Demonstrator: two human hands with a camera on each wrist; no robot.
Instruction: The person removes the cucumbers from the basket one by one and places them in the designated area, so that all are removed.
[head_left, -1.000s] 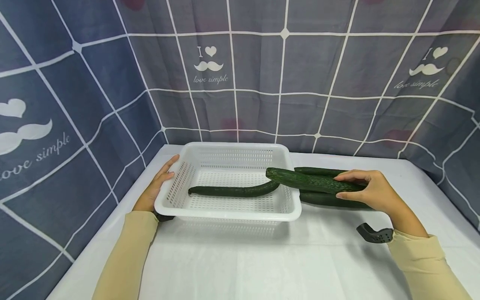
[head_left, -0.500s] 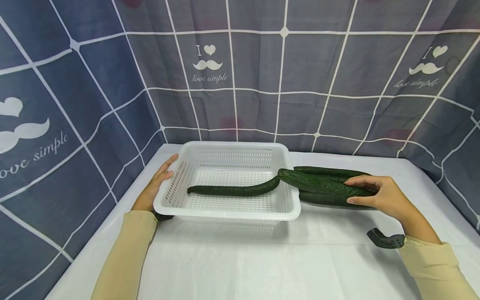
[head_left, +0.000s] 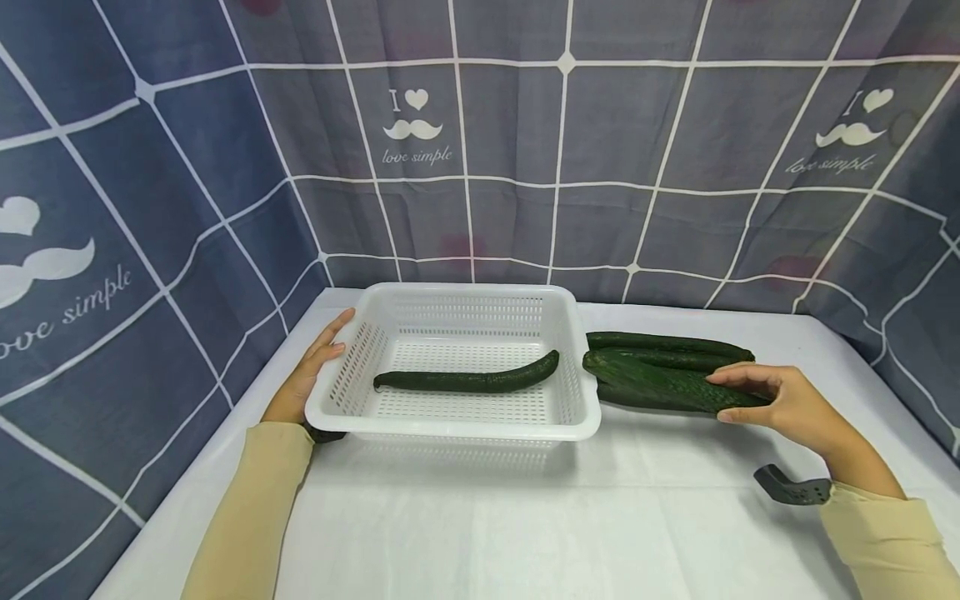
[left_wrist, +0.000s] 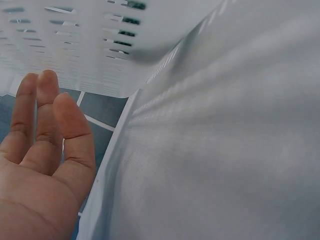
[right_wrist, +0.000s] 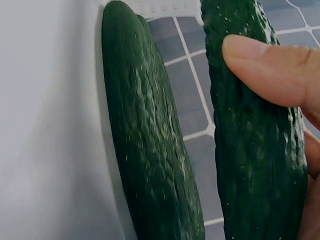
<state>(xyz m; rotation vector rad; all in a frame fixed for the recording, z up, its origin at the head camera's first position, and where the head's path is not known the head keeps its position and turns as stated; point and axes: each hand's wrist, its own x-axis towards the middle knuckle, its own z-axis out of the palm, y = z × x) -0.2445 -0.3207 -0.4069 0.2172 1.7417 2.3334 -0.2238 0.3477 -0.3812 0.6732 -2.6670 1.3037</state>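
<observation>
A white plastic basket (head_left: 457,429) with slotted walls stands on the table, one long cucumber (head_left: 465,382) lying inside, its right end bent upward. Against the basket's left side rests my left hand (head_left: 303,379), its extended fingers (left_wrist: 47,115) at the outer wall in the left wrist view. My right hand (head_left: 798,408) pinches another cucumber (head_left: 652,375) near its right end, thumb (right_wrist: 265,65) on one side. This cucumber overlaps others beside the basket in the head view; the right wrist view shows it apart from a neighbouring cucumber (right_wrist: 145,130).
Other cucumbers (head_left: 667,341) lie lengthwise to the right of the basket on the white-covered table (head_left: 525,533). Behind and at the left hangs a dark grey-blue curtain (head_left: 510,217) with white grid lines. A black wrist mount (head_left: 791,486) sits at the right sleeve.
My right hand has moved right and slightly toward me with the cucumber, whose left end came away from above the basket's rim. My left hand and the basket have stayed in place.
</observation>
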